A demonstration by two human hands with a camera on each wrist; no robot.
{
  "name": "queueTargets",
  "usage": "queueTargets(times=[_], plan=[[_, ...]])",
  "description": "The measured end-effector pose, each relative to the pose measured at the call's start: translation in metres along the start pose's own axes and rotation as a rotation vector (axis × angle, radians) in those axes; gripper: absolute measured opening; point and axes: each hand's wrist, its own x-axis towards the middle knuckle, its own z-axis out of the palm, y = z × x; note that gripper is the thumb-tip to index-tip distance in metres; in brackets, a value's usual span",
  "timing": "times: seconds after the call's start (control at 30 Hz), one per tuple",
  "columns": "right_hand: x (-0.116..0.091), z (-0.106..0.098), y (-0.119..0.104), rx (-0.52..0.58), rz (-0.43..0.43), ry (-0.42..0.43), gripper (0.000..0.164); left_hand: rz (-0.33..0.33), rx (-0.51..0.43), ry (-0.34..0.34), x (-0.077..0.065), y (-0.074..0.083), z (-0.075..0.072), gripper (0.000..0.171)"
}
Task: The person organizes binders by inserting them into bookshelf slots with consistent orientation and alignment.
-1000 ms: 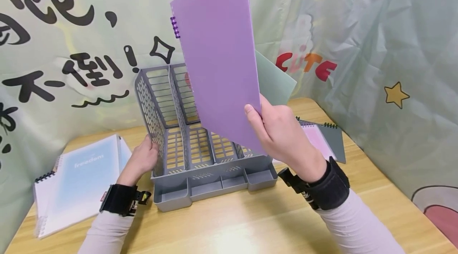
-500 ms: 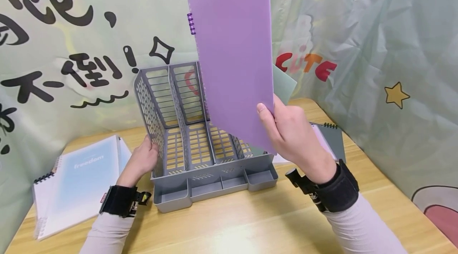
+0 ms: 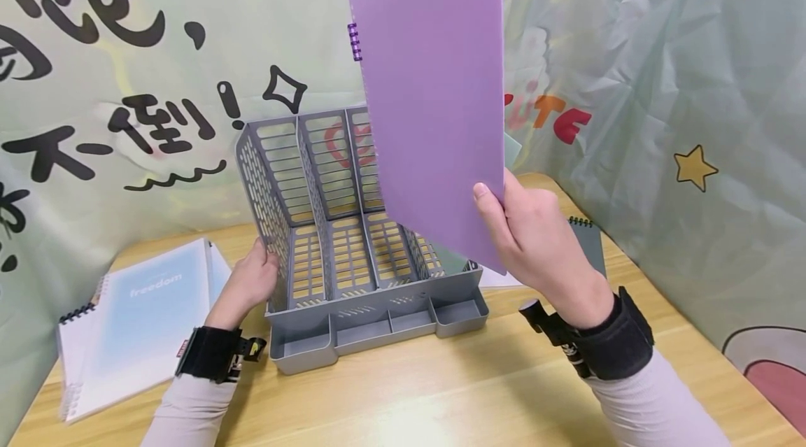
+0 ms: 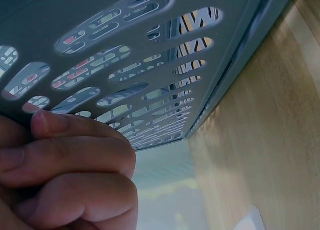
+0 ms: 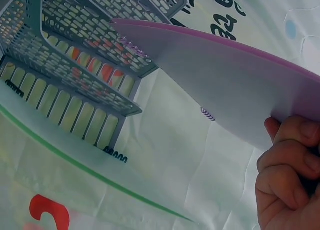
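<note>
My right hand (image 3: 541, 237) grips a purple spiral notebook (image 3: 434, 104) by its edge, thumb on the near cover. The notebook is upright and raised over the right part of a grey slotted desk file rack (image 3: 378, 300). In the right wrist view, its pale inner side (image 5: 215, 74) and the curled fingers (image 5: 285, 185) show. My left hand (image 3: 252, 275) holds the rack's left side wall; its curled fingers (image 4: 85, 155) lie against the slotted panel (image 4: 150, 84) in the left wrist view. A pale green notebook (image 5: 75, 150) stands at the rack's right end, mostly hidden in the head view.
Several notebooks, one blue-and-white (image 3: 151, 300) marked "freedom", lie left of the rack. A dark grey notebook (image 3: 588, 244) lies behind my right hand. Small trays (image 3: 409, 321) line the rack's front. A printed cloth (image 3: 630, 48) hangs behind the wooden table (image 3: 390, 398).
My right hand has moved rightward with the purple notebook, uncovering more of the rack's middle and covering more of the green notebook. The left hand and the rack have stayed in place.
</note>
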Motion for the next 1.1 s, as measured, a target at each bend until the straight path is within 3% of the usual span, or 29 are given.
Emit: queueTargets(times=[0.57,1.1], plan=[[-0.011,-0.015,0.008,-0.073,0.001,0.061,0.016,-0.016,0.0,-0.02,-0.002,0.005,-0.001,0.054],[-0.019,-0.023,0.014,-0.07,0.018,0.072,0.019,-0.028,0.005,-0.038,-0.003,0.005,-0.003,0.055]])
